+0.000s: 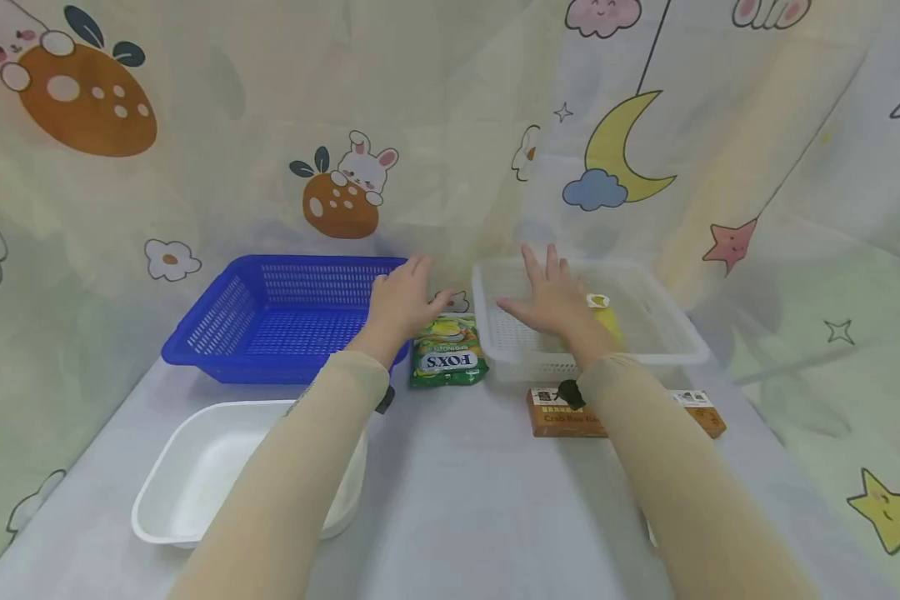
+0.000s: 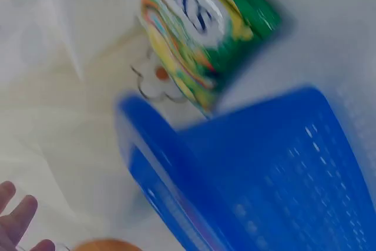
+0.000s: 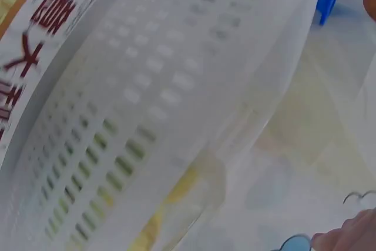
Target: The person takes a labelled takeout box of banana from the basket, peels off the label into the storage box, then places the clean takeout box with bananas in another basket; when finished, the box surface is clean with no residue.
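My left hand (image 1: 405, 304) hovers at the right end of a blue plastic basket (image 1: 288, 329), fingers spread and holding nothing. My right hand (image 1: 555, 307) is over a white plastic basket (image 1: 663, 360), its fingers also spread with nothing in them. A green FOX'S packet (image 1: 448, 346) lies between the two baskets, its lettering upside down in the head view. Inside the white basket a yellow item (image 1: 607, 321) shows, partly hidden behind my right hand. In the left wrist view, the packet (image 2: 205, 22) lies beside the blue basket's end.
A brown and white box with "Crab Roe" lettering (image 1: 566, 423) lies before the white basket, partly covered by my right forearm. At the front left, a white tub (image 1: 210, 475) sits partly under my left sleeve. A patterned cloth (image 1: 450, 125) hangs behind the baskets.
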The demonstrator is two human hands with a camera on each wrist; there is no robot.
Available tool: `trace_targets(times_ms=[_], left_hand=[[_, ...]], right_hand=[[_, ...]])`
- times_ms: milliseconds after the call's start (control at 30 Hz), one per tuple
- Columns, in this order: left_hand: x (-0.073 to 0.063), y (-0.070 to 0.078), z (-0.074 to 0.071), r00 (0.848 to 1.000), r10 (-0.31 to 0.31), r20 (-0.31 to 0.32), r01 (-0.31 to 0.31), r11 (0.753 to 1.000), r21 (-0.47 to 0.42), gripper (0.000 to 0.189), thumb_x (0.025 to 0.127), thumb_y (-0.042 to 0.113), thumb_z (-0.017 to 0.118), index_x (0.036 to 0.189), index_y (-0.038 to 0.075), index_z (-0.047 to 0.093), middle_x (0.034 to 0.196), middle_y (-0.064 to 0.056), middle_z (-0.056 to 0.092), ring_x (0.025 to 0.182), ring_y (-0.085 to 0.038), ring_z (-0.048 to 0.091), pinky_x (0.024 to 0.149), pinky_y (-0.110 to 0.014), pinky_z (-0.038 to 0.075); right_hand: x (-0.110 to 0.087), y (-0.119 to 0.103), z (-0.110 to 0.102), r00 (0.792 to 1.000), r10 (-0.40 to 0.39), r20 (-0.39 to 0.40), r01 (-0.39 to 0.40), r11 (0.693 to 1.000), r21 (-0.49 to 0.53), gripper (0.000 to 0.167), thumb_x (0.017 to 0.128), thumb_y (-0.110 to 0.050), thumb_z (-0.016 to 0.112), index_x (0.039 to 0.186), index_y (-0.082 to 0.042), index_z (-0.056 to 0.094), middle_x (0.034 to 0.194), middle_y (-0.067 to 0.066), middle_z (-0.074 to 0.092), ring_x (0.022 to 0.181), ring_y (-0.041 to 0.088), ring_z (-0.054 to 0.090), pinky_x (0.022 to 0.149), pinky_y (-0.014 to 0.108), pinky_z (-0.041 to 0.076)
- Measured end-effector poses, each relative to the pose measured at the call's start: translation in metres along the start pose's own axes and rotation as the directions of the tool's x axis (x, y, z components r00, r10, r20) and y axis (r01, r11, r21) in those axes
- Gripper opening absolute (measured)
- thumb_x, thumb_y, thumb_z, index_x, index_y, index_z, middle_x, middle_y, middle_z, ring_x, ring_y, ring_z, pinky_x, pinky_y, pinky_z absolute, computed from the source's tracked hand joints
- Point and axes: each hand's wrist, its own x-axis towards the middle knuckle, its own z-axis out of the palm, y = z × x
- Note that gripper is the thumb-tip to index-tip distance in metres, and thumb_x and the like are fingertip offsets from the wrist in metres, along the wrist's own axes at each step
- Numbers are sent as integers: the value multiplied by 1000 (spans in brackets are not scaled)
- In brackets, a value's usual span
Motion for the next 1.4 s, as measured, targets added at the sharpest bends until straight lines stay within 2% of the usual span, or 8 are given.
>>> trace_targets(times_ms=[133,300,400,533,767,1067,1233,1400], left_hand=[[-4,27,7,1000,10,-9,-10,997,-83,63,89,48,45,139,11,34,144,-6,35,127,-26,42,100,-46,39],[-10,56,26,991,-30,131,67,957,-284,68,88,53,45,141,13,31,145,-10,31,130,-27,37,103,-44,36],[-12,64,42,979,-45,196,105,947,-303,74,85,59,46,143,16,29,147,-13,26,131,-31,35,102,-47,37],[-15,69,60,967,-62,246,141,938,-316,80,81,64,47,144,20,25,150,-15,19,133,-34,30,102,-51,35],[-17,74,76,956,-62,287,188,881,-434,82,79,61,53,144,20,26,152,-17,12,136,-37,23,106,-52,28],[-23,69,93,951,-94,294,229,852,-471,84,78,57,59,143,12,29,147,-15,28,135,-32,28,107,-47,29],[-24,68,96,948,-105,300,254,818,-516,87,76,57,62,143,13,28,146,-11,34,133,-29,33,107,-44,30],[-21,70,97,947,-100,304,256,807,-531,88,75,57,62,143,14,27,145,-10,34,132,-28,35,107,-43,32]], right_hand=[[-7,30,-5,1000,10,-13,-10,1000,-9,95,81,-69,39,146,-23,-10,150,24,-9,136,47,2,102,69,4],[-18,70,-6,999,23,-25,-23,999,24,94,82,-68,40,146,-19,-8,150,26,-5,135,48,2,100,71,3],[-26,93,-5,999,36,-21,-35,998,50,94,83,-65,41,147,-17,-7,150,26,-5,135,49,2,99,72,3],[-38,118,-4,998,59,6,-59,997,48,94,82,-66,41,147,-16,-5,149,28,-4,134,50,3,97,73,5],[-51,147,-3,995,52,90,-56,998,39,93,83,-63,44,147,-17,-6,148,31,-3,132,52,5,96,74,4],[-57,155,5,980,36,198,-59,992,111,97,82,-60,50,147,-15,-7,147,32,-7,125,61,13,90,76,17],[-56,159,9,979,35,200,-62,990,127,98,81,-57,54,147,-14,-6,146,33,-6,127,59,10,90,76,19],[-53,169,10,980,21,196,-57,982,179,101,81,-53,58,146,-9,-5,146,34,1,130,56,7,95,73,17]])
